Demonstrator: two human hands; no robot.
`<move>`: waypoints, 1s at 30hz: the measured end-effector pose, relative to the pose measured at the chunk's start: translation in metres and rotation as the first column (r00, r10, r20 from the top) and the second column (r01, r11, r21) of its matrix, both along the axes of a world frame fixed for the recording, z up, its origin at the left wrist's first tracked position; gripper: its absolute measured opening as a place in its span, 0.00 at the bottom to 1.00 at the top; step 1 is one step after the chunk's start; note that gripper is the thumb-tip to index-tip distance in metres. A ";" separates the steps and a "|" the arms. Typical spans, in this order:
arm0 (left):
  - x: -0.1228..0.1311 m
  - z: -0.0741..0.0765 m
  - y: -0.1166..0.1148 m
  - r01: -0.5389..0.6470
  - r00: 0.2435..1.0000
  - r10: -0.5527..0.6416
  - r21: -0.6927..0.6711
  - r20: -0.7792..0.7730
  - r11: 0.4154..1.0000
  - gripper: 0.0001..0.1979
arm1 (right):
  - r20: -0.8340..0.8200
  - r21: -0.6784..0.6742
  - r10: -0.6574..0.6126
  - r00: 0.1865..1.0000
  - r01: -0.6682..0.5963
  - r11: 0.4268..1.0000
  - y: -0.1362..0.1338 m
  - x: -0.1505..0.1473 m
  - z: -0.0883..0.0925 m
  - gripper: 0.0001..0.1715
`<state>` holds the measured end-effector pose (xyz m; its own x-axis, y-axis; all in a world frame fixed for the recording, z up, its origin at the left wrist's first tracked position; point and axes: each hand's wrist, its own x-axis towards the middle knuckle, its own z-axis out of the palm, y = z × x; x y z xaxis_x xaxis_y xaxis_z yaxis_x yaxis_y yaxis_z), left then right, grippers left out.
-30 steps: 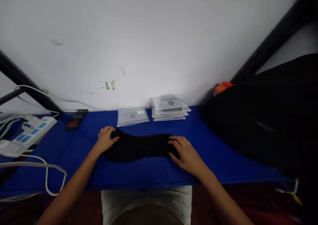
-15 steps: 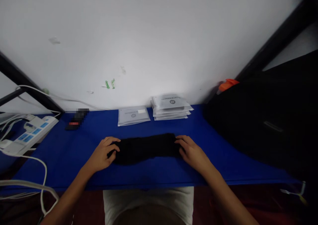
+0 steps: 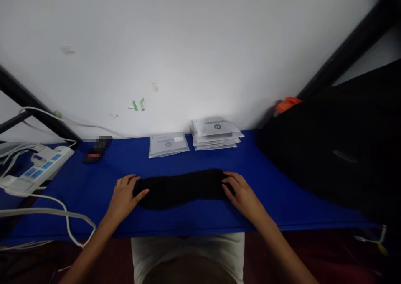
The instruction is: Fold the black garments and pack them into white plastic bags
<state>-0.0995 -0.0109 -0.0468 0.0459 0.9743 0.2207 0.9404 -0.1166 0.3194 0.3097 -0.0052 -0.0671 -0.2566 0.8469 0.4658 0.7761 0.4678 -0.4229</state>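
Observation:
A long, flat strip of black fabric [image 3: 183, 188] lies crosswise on the blue tabletop, its left end wider and rounded. At that end my left hand [image 3: 125, 196] has its thumb stretched over the cloth and its fingers spread along the outer edge. My right hand [image 3: 242, 194] rests at the other end, with fingers apart and slightly bent, the tips touching the fabric. Beyond the strip are a flat frosted plastic pouch [image 3: 168, 145] and a stack of similar printed pouches [image 3: 216, 133].
The blue table [image 3: 194, 221] meets a white wall. At left are a power strip [image 3: 45, 167], looping white cables [image 3: 62, 213] and a dark, blurred-out object [image 3: 97, 149]. A large black form [image 3: 328, 150] covers the right side, with an orange item [image 3: 288, 104] behind it.
My left hand has shifted slightly left and spread its fingers, the thumb now lying on the cloth. My right hand has barely moved. The cable loop near my left forearm has shifted.

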 end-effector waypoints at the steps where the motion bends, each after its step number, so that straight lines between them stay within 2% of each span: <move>1: 0.000 0.001 0.000 0.050 0.998 -0.050 0.007 0.034 0.999 0.16 | -0.001 0.013 -0.005 1.000 0.005 1.000 -0.001 -0.002 0.001 0.08; 3: 0.000 0.006 -0.002 0.147 0.983 -0.147 0.003 0.107 0.989 0.08 | 0.006 0.048 -0.014 1.000 0.014 0.999 -0.004 -0.005 0.005 0.09; 5: 0.001 0.016 -0.003 0.173 0.973 -0.158 -0.081 0.171 0.981 0.07 | 0.016 0.083 -0.003 1.000 0.001 0.997 -0.007 -0.008 0.011 0.11; 7: 0.000 0.028 -0.002 0.111 0.976 -0.068 -0.204 0.206 0.973 0.07 | 0.029 0.083 0.058 0.998 -0.060 0.995 -0.009 -0.012 0.016 0.11; 9: -0.001 0.039 0.003 0.002 0.973 0.051 -0.230 0.227 0.973 0.08 | 0.041 0.047 0.141 0.989 -0.143 0.989 -0.011 -0.017 0.020 0.11; 11: 0.000 0.046 0.010 -0.092 0.947 0.122 -0.113 0.297 0.989 0.11 | 0.051 0.011 0.203 0.978 -0.203 0.979 -0.012 -0.024 0.022 0.12; 13: 0.008 0.049 0.017 -0.183 0.899 0.143 0.057 0.413 0.982 0.16 | 0.062 -0.013 0.242 0.968 -0.241 0.970 -0.012 -0.034 0.023 0.13; 16: 0.035 0.046 0.025 -0.277 0.836 0.112 0.237 0.538 0.931 0.21 | 0.079 -0.051 0.292 0.953 -0.289 0.956 -0.013 -0.051 0.023 0.14; 18: 0.057 0.043 0.028 -0.282 0.852 0.092 0.305 0.515 0.909 0.20 | 0.084 -0.069 0.306 0.948 -0.301 0.951 -0.013 -0.060 0.024 0.14; 21: 0.086 0.035 0.032 -0.143 0.944 0.017 0.362 0.330 0.921 0.17 | 0.070 -0.056 0.296 0.953 -0.293 0.955 -0.014 -0.066 0.026 0.13; 24: 0.102 0.027 0.036 0.100 0.977 -0.144 0.268 0.154 0.958 0.17 | 0.052 -0.017 0.277 0.959 -0.277 0.961 -0.015 -0.065 0.029 0.11; 27: 0.106 0.021 0.036 0.269 0.947 -0.278 0.078 0.161 0.960 0.23 | 0.045 0.011 0.255 0.966 -0.256 0.967 -0.018 -0.061 0.032 0.12; 30: 0.097 0.018 0.036 0.366 0.886 -0.354 0.018 0.298 0.931 0.23 | 0.025 0.033 0.212 0.977 -0.212 0.977 -0.022 -0.056 0.033 0.12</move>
<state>-0.0026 0.0250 -0.0288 0.3344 0.9109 0.2417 0.7002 -0.4118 0.5833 0.2539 -0.0276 -0.0345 -0.4386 0.7553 0.4869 0.6663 0.6369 -0.3878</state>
